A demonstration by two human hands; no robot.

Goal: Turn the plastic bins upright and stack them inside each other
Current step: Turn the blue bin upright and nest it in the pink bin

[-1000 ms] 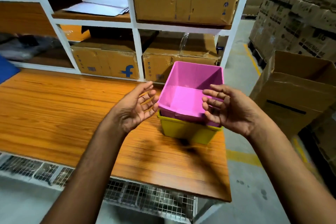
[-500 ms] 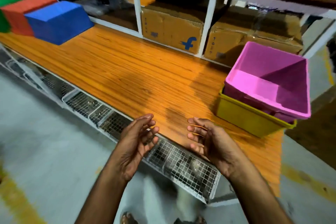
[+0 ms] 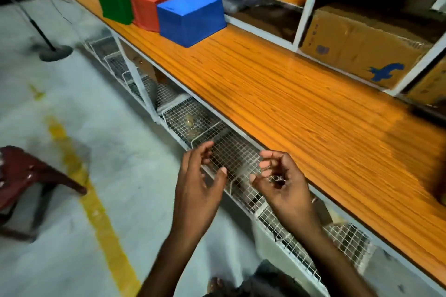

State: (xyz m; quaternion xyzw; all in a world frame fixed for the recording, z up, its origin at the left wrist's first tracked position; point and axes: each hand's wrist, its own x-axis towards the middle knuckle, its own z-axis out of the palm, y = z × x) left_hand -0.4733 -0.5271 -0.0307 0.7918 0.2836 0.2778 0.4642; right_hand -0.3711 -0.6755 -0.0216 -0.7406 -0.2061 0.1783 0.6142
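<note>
Three plastic bins stand upside down in a row at the far left of the wooden table (image 3: pixel 277 94): a blue bin (image 3: pixel 190 19) nearest me, a red bin (image 3: pixel 152 3) behind it and a green bin (image 3: pixel 120 0) farthest. My left hand (image 3: pixel 200 181) and my right hand (image 3: pixel 282 181) hover in front of the table's near edge, over the wire mesh. Both hold nothing, with fingers loosely curled. They are far from the bins. The pink and yellow bins are out of view.
Wire mesh baskets (image 3: pixel 224 152) hang under the table edge. White shelving holds a cardboard box (image 3: pixel 357 48) behind the table. A dark red chair (image 3: pixel 29 176) and a stand base (image 3: pixel 55 53) stand on the floor at left, beside a yellow floor line (image 3: pixel 96 212).
My view has swung left, away from the pink bin nested in the yellow bin. My hands let go of it and dropped back before the table edge. The upside-down bins came into view.
</note>
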